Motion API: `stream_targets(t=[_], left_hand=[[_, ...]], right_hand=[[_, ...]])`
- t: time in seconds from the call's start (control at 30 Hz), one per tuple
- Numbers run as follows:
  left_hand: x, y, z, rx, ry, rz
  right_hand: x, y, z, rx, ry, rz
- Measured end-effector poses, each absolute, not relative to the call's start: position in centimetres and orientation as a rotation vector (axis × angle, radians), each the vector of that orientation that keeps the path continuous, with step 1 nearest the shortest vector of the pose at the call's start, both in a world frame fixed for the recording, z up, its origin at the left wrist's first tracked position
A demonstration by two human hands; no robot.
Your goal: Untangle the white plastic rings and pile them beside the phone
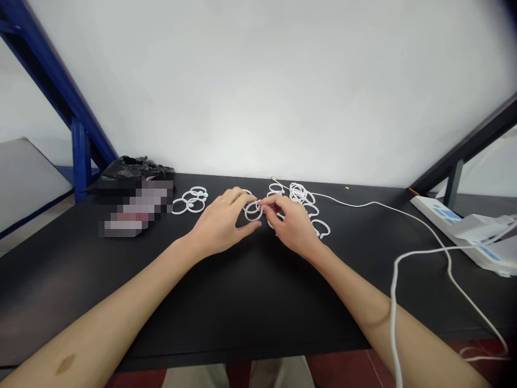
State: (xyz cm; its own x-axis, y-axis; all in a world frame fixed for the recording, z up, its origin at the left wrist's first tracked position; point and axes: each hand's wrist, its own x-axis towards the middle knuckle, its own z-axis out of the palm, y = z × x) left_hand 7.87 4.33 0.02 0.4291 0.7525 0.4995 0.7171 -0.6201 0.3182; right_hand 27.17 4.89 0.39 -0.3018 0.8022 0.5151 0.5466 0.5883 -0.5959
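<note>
Near the middle of the black table, a white plastic ring (253, 220), shaped like a curtain ring, is pinched at its right side by the thumb and finger of my right hand (294, 223). My left hand (220, 221) curves around the ring's left side, its thumb and fingers apart; whether the fingertips touch it is unclear. Another white ring lies partly hidden behind my left fingers. To the left, several linked or overlapping rings with small bead-like ends (189, 205) lie flat. A heap of rings (298, 193) sits just beyond my right hand, which covers some of them.
At the table's left stand a crumpled black plastic bag (135, 168) and a blurred-out item (141, 207). A white cable (374, 203) runs across the right side and loops over my right forearm. A white-and-blue box (448, 226) lies at far right. A white wall (258, 91) rises behind.
</note>
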Motion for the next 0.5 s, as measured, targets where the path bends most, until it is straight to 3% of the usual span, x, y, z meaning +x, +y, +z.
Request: stream_targets(t=[0.3,0.5], left_hand=[[7.7,4.5,0.3,2.518,1.405,0.851],[4.7,6.9,0.0,2.407,1.944,0.876]], right_hand=[[26.9,5.0,-0.7,-1.061,-2.136,0.210],[26.6,5.3,-1.3,-1.027,-2.372,-0.118]])
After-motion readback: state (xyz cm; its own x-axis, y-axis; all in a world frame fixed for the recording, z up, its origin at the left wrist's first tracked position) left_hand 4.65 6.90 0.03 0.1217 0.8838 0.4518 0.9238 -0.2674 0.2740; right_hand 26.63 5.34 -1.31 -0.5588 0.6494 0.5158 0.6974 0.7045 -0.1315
